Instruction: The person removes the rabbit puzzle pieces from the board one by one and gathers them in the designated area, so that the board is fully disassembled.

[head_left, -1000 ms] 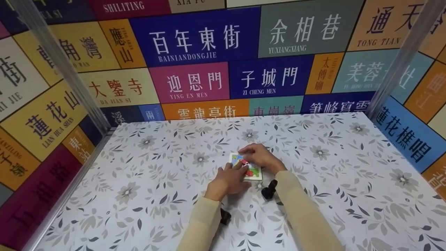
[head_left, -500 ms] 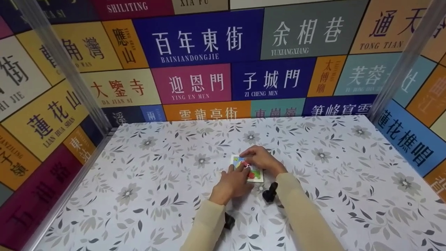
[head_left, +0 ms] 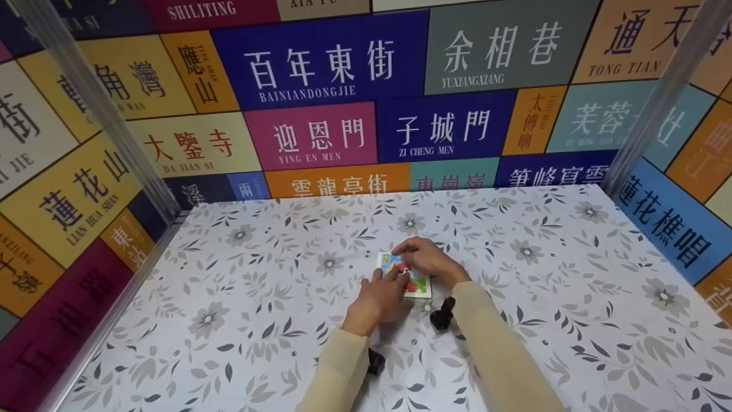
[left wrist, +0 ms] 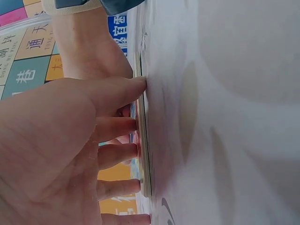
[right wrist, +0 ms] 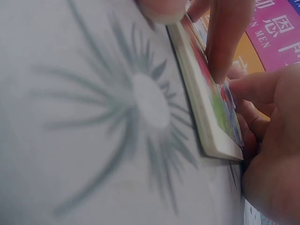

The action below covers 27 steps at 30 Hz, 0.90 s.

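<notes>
A small flat board (head_left: pixel 422 287) with a bright cartoon picture and a white border lies on the flowered tabletop, between both hands. My left hand (head_left: pixel 382 296) rests on the picture with its fingers spread. Seen from the left wrist, its thumb (left wrist: pixel 136 84) touches the board's side edge (left wrist: pixel 145 168). My right hand (head_left: pixel 430 260) bends round the far right part of the board and steadies it. In the right wrist view the right hand (right wrist: pixel 279 136) touches the picture and the edge; its fingertips are partly hidden.
The white tabletop (head_left: pixel 274 246) carries grey flowers and leaves. Coloured panels (head_left: pixel 320 68) with street names stand behind and at the sides, with clear corner posts (head_left: pixel 657 103). Black wrist devices (head_left: pixel 441 315) hang under the sleeves.
The left hand has shifted slightly to the right over the picture, and its wrist with it. Board and right hand stay in nearly the same place.
</notes>
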Each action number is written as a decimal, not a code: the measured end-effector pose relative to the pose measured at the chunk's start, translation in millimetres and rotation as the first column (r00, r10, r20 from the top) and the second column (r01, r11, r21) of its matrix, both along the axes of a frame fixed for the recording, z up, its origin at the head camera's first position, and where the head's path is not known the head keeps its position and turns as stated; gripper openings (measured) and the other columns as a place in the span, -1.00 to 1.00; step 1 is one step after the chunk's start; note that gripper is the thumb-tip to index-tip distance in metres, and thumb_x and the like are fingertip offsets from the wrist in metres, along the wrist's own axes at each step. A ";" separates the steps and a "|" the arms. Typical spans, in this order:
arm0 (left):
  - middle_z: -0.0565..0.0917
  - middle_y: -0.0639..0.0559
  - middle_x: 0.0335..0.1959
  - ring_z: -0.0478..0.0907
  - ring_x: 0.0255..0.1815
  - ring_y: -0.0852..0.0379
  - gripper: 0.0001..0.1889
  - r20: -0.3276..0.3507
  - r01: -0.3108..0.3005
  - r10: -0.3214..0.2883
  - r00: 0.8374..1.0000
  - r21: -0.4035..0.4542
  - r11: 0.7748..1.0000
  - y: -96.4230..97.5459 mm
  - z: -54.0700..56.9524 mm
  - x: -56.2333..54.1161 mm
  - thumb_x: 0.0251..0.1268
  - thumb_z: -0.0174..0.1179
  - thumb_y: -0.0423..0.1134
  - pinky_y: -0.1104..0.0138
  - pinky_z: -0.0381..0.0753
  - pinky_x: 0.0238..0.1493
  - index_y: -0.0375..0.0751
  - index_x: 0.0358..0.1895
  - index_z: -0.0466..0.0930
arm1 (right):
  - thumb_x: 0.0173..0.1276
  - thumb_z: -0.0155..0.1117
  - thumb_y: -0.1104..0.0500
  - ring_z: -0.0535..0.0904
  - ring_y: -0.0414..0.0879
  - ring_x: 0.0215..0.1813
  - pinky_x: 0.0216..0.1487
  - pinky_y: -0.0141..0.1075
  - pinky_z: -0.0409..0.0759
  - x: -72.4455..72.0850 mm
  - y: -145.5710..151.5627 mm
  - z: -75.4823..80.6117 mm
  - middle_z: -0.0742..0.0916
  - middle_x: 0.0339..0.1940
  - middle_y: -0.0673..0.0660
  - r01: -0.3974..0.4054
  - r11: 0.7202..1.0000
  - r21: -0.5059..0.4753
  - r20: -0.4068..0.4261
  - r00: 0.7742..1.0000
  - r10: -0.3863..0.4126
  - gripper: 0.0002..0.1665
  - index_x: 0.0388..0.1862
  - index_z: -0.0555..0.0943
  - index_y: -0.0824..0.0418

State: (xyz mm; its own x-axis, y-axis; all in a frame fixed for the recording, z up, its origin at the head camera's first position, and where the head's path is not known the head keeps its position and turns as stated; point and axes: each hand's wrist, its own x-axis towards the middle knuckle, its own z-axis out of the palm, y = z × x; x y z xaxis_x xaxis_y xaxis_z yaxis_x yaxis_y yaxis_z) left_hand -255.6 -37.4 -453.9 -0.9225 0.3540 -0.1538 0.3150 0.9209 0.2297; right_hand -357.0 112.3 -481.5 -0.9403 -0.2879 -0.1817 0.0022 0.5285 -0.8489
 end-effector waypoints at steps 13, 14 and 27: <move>0.19 -0.03 0.62 0.09 0.62 -0.22 -0.29 0.055 -0.040 0.040 0.998 0.000 0.999 6.0 0.3 -4.2 0.43 0.12 0.10 -0.22 0.19 0.48 -0.07 0.55 0.20 | 0.45 0.07 0.30 0.48 0.15 0.34 0.45 0.07 0.35 -1.3 1.1 -0.3 0.63 0.22 0.24 -0.042 0.999 0.000 -0.071 0.997 0.042 -0.64 0.09 0.72 0.20; 0.19 -0.02 0.62 0.09 0.62 -0.21 -0.27 0.052 -0.044 0.044 0.998 -0.010 0.999 6.8 0.6 -4.4 0.42 0.12 0.11 -0.22 0.20 0.48 -0.07 0.56 0.19 | 0.45 0.06 0.31 0.48 0.16 0.33 0.44 0.07 0.36 -1.4 1.2 -0.4 0.64 0.22 0.26 -0.051 0.999 0.002 -0.086 0.995 0.051 -0.64 0.09 0.72 0.22; 0.22 0.01 0.60 0.17 0.57 -0.13 -0.22 0.028 -0.063 0.066 0.997 -0.091 0.994 12.8 4.3 -4.1 0.39 0.13 0.18 -0.14 0.32 0.40 -0.06 0.57 0.16 | 0.45 0.04 0.32 0.48 0.16 0.36 0.45 0.07 0.36 -3.8 1.2 1.3 0.65 0.24 0.26 -0.045 0.998 0.032 -0.082 0.996 0.047 -0.62 0.11 0.70 0.22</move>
